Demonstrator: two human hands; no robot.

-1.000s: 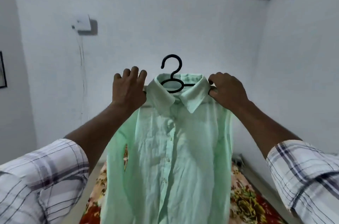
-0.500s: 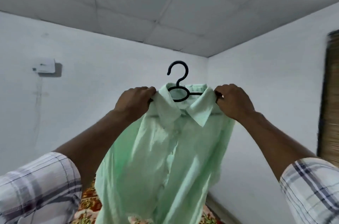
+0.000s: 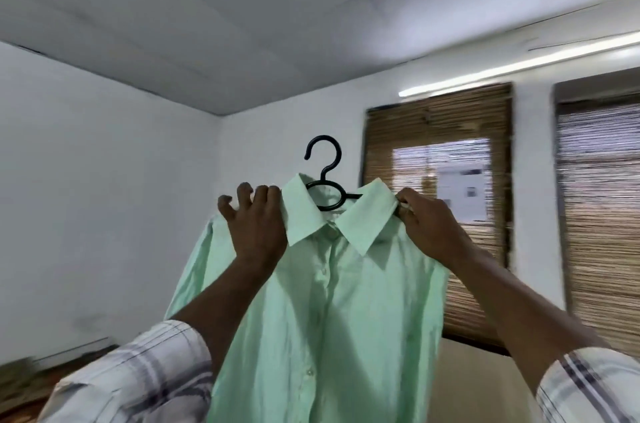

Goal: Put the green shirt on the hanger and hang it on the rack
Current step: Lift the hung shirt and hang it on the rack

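The pale green shirt [image 3: 332, 301] hangs buttoned on a black plastic hanger [image 3: 323, 176], whose hook rises above the collar. I hold it up at chest height in front of me. My left hand [image 3: 256, 228] grips the shirt's left shoulder over the hanger arm, fingers curled around it. My right hand [image 3: 429, 228] pinches the right shoulder beside the collar. The hanger's arms are hidden inside the shirt. No rack is in view.
White walls meet in a corner [image 3: 218, 180] behind the shirt. Two windows with brown bamboo blinds [image 3: 436, 214] fill the right wall under a lit tube light [image 3: 519, 69]. A tan surface [image 3: 485, 381] lies low on the right.
My view has swung to the right and upward, bringing the blinds and tube light into sight. Both hands keep hold of the shirt's shoulders; the patterned bedspread has dropped out of view.
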